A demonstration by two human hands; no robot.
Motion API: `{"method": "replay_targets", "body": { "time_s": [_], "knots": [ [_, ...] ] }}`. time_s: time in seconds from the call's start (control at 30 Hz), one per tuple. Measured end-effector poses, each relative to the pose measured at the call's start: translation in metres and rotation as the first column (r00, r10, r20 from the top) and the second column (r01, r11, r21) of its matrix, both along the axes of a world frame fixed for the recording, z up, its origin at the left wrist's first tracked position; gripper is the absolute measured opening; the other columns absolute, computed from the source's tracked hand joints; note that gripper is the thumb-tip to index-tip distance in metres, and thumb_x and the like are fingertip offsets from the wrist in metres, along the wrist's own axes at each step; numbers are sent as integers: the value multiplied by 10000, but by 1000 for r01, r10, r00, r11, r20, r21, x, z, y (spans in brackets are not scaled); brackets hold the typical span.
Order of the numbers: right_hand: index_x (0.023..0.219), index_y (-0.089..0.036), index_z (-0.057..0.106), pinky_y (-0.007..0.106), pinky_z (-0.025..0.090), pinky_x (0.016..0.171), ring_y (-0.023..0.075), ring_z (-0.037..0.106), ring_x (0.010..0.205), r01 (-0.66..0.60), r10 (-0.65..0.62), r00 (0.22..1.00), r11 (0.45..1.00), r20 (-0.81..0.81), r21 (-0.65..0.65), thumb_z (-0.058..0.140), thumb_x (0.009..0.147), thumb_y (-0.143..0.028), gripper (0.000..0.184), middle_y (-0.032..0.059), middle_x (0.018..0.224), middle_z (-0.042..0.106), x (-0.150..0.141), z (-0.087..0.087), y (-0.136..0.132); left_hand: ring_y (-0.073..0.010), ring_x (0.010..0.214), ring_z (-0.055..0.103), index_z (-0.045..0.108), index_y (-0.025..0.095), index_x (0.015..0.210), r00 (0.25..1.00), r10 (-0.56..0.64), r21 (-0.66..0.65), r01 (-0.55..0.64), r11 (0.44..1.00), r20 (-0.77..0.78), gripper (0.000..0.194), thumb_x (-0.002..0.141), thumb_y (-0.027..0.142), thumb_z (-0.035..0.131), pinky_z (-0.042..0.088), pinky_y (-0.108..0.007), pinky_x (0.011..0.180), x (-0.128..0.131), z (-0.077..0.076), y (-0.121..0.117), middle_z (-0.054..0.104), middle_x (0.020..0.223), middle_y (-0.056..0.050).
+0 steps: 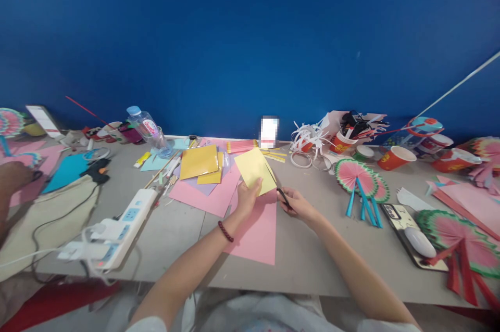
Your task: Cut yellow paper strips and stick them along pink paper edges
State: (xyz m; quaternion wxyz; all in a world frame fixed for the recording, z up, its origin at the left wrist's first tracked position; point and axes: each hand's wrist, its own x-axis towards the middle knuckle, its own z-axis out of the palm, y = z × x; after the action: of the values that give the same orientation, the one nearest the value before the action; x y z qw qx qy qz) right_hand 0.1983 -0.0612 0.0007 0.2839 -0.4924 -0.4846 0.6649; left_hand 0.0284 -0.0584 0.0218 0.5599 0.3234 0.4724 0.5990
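Note:
My left hand point(250, 196) grips a sheet of pale yellow paper point(253, 168) by its lower edge, thumb on top. In my right hand point(299, 204) is a pair of scissors point(284, 198) with dark handles; the fingers are closed round them. The blades reach up along the right side of the yellow sheet, where a narrow strip seems partly cut from it. Beneath both hands lies pink paper point(258, 235). Thin yellow strips point(275, 155) rest on the table just behind the sheet.
Yellow packets point(199, 161) lie left, near a plastic bottle point(150, 131) and a power strip point(130, 225). Folded paper fans point(357, 178), a phone point(398, 222) and red paper cups point(396, 157) occupy the right. Another person's hand point(15, 181) is at far left. A blue wall point(250, 46) stands behind.

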Motion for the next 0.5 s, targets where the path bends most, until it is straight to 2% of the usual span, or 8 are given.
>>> {"method": "replay_targets", "body": {
  "time_s": [0.1,0.33,0.5],
  "knots": [
    [732,-227,393,169,119,300,24,203,275,3,-3,1000,1000,1,0,606,680,-682,505,-113,405,428,0,-1,0,-64,518,293,431,176,563,997,-40,64,44,997,-66,437,649,452,759,269,-223,492,0,-1,1,340,548,61],
    [739,-229,392,167,137,297,26,204,273,-2,2,1000,1000,9,11,604,678,-684,506,-120,392,418,0,-3,0,-65,518,297,422,181,577,997,-41,76,46,996,-69,446,657,471,752,274,-227,498,-1,-5,1,353,561,60],
    [755,-227,397,161,122,291,19,198,261,4,-5,1000,999,-6,-32,616,660,-702,531,-114,400,450,2,-6,1,-62,513,299,430,176,573,996,-51,78,57,995,-70,428,684,448,741,276,-227,497,-1,-8,2,346,546,64]
  ]
}}
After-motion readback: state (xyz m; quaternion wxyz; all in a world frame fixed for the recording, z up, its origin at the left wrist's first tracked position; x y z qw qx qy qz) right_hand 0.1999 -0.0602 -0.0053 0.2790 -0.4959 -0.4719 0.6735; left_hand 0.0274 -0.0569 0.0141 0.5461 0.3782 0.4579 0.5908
